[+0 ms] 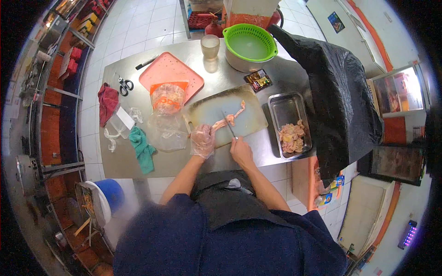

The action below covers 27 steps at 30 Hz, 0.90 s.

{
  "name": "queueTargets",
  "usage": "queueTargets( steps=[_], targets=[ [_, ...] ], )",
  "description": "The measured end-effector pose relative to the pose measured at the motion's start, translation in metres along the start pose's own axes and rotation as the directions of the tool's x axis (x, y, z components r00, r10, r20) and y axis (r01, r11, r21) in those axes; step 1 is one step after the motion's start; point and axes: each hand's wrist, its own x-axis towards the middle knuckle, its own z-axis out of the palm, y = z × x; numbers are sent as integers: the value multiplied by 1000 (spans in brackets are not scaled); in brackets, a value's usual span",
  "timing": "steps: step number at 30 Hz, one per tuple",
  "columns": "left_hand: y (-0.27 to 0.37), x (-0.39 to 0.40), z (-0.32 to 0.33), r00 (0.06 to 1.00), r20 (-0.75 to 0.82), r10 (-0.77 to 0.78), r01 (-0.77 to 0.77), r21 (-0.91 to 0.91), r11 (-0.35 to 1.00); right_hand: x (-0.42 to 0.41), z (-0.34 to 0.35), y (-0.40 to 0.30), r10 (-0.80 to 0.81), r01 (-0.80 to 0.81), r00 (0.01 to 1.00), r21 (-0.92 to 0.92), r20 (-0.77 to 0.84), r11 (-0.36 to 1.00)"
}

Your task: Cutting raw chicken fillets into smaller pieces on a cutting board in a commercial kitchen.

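My left hand (203,140), in a clear plastic glove, grips the near end of a long strip of raw meat (221,123). The strip stretches across a worn cutting board (203,110), its thin far end lying toward the upper right. Bare, my right hand (241,150) is closed around the handle of a knife (230,126), whose blade crosses the strip near its middle. Whether the edge has cut into the meat cannot be told. Right of the board, a steel tray (275,107) holds a heap of raw meat pieces (291,136) in its near half.
A printed plastic bag of raw meat (168,98) overlaps a pink tray (155,69). Behind the board stand a green colander (250,41), a glass (210,46) and a dark packet (258,80). Scissors (125,86) and a green cloth (141,150) lie left; a black plastic bag (342,82) bulks right.
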Motion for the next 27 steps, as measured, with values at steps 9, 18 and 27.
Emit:
queueTargets(
  steps=[9,18,27],
  targets=[
    [3,3,19,997,69,-42,49,-103,994,-29,-4,-12,-37,45,993,-72,109,996],
    [-13,12,18,979,180,93,-58,-190,980,-7,8,-20,-25,27,996,-17,88,999],
    [-11,2,24,995,58,78,-64,-202,977,-36,13,10,33,-23,992,-84,119,996]
  ],
)
